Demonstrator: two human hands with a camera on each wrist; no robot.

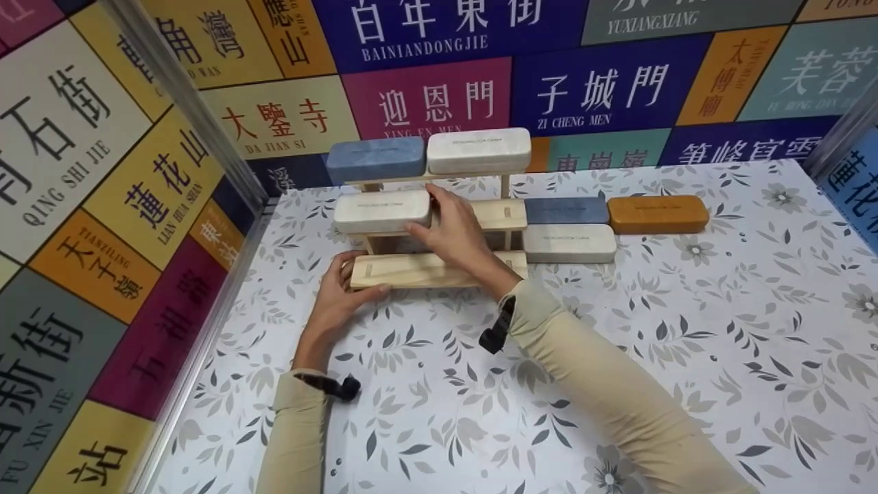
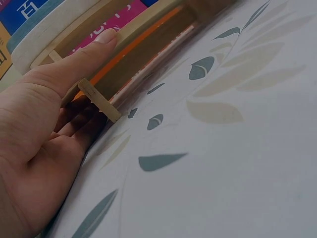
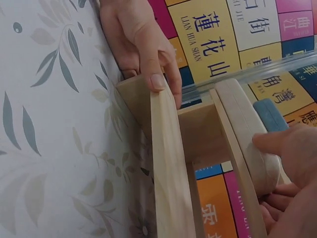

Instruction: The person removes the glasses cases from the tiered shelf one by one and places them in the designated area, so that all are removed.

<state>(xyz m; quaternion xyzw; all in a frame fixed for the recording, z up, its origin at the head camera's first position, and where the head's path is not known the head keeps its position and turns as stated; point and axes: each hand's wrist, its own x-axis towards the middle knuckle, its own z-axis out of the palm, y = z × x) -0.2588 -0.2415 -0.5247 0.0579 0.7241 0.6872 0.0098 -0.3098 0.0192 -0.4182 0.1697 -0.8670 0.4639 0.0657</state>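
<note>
We are seeing the white case (image 1: 381,211) lying at the left end of the rack's middle shelf (image 1: 495,215), its long side facing near. It is showing an oblong shape with rounded corners and edges, a slightly mottled off-white skin, and one line of small dark print along the lid, too small for us to read surely. The right hand (image 1: 458,230) is holding its right end, partly closed, the thumb pressing the near side and the fingers bending round the end. The left hand (image 1: 336,295) is gripping the rack (image 1: 411,270) by its left end, the thumb lying over the near edge of the bottom shelf and the fingers curling behind. We are finding the rack pale and stepped, of plain wood with visible grain and small rectangular joints showing through the boards. On top of it, a blue case (image 1: 376,158) is resting at left beside a second white case (image 1: 479,149). Just right of the rack, on the leaf-patterned table (image 1: 439,412), another blue case (image 1: 566,210) is sitting beside an orange case (image 1: 658,214), and a third white case (image 1: 569,245) is lying on the near side of that blue one.
</note>
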